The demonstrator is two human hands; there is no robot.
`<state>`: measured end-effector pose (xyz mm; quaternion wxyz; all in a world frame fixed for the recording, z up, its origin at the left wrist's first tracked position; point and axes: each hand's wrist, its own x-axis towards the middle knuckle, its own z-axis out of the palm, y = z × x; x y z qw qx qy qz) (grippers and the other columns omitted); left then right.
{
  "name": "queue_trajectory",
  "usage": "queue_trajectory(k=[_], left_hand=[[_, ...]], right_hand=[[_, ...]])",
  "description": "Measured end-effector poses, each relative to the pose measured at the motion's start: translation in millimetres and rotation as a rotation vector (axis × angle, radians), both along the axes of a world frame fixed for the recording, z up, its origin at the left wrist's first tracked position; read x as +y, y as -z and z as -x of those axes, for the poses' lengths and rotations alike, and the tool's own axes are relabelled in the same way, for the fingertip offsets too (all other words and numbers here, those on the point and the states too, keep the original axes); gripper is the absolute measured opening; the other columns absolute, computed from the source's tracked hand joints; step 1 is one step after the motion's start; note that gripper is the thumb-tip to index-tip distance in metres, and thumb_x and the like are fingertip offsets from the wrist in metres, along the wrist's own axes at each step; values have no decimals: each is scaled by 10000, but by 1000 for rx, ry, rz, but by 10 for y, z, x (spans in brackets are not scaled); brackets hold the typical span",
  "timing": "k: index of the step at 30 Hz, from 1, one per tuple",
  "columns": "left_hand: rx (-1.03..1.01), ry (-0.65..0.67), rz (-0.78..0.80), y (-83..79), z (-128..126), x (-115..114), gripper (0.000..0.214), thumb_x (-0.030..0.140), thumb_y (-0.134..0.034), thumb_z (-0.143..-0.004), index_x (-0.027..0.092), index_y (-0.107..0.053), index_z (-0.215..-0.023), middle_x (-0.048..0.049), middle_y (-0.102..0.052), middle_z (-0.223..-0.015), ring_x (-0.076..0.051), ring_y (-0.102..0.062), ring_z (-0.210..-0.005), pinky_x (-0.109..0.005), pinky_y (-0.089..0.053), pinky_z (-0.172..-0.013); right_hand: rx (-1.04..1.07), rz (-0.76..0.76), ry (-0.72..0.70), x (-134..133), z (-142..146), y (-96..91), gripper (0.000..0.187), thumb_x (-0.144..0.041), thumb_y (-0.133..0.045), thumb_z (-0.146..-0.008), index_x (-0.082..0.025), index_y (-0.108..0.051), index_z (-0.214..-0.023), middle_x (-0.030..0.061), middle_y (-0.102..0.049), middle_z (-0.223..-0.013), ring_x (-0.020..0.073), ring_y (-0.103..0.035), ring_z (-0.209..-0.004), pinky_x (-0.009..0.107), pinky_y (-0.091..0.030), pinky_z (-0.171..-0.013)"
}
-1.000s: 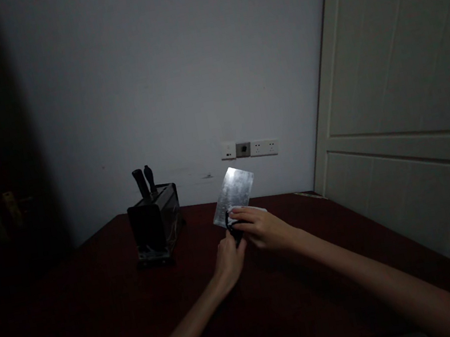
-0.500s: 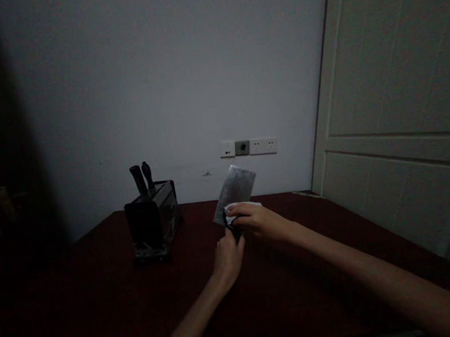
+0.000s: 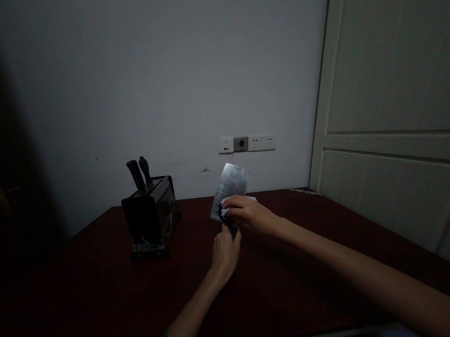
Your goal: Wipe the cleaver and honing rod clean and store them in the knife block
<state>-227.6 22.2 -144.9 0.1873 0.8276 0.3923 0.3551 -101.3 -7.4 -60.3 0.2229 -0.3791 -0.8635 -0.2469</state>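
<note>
A cleaver (image 3: 231,182) with a broad, smudged steel blade is held up over the dark red table, tilted with its blade pointing away from me. My left hand (image 3: 225,250) is wrapped around its black handle. In my right hand (image 3: 250,212) is a white cloth (image 3: 226,205), mostly hidden under the fingers, pressed on the blade close to the handle. Left of the hands stands a black knife block (image 3: 150,213) with two black-handled tools (image 3: 136,174) upright in it.
The dark red table (image 3: 99,295) reaches back to a pale wall (image 3: 165,74) with a row of sockets (image 3: 246,143). A cream panelled door (image 3: 409,101) borders the table's right side. Something flat (image 3: 305,191) lies at the far right corner.
The camera view has shifted slightly. My right hand and the cloth have moved a little to the left along the blade's base; the left hand keeps its hold on the handle.
</note>
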Motion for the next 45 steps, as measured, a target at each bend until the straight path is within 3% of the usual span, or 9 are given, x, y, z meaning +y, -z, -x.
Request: queue_trajectory(k=[6,13,20,27,32,41,45], left_hand=[[37,32,-18,4,-16,-46,244,229,-447,-844,94,-494,-1042,-172,-657,-920,-277,-635,-871,-285,-415,-669],[-7,-10,30,14,32,-17,192,254,-451,-848,116,-554,-933,-159,-663,-893,-252,-638,-871,-264,-418,-666],[-132,45,26,85,5,-5,302,294,-419,-864,108,-515,-1082,-135,-668,-867,-244,-646,-833,-265,-422,-654],[-112,43,54,88,-1,6,272,236,-440,-843,92,-533,-1054,-155,-665,-908,-253,-631,-904,-267,-431,-687],[-141,80,70,73,-4,12,263,241,-471,-826,120,-525,-1054,-130,-664,-924,-236,-631,-893,-267,-432,-697],[-128,72,66,79,1,24,268,236,-445,-838,101,-519,-1058,-144,-660,-909,-244,-633,-873,-270,-429,-686],[-126,89,70,74,-6,8,266,237,-455,-828,96,-534,-1039,-149,-660,-913,-252,-632,-873,-275,-432,-681]], right_hand=[[-16,-23,-5,120,175,-8,115,-203,-518,-843,-176,-618,-893,91,-596,-1023,196,-519,-996,342,-439,-830],[-40,53,24,-12,119,-39,118,-200,-521,-842,-171,-628,-883,85,-598,-1026,191,-516,-974,333,-440,-796],[-123,170,-3,-90,-36,-209,105,-165,-561,-801,-175,-653,-853,83,-592,-1027,190,-521,-968,322,-428,-802],[-89,156,64,-140,38,-106,124,-150,-568,-788,-161,-640,-888,95,-586,-1003,197,-505,-965,327,-416,-781],[-106,265,-5,-161,-78,-168,97,-146,-621,-734,-168,-653,-823,84,-571,-1032,187,-515,-956,316,-425,-784],[-29,157,74,-104,4,-30,80,-142,-581,-771,-156,-641,-822,94,-575,-996,191,-506,-930,319,-426,-764],[-80,203,50,-95,-26,-75,86,-126,-614,-735,-157,-642,-810,84,-570,-1004,188,-507,-924,305,-424,-763]])
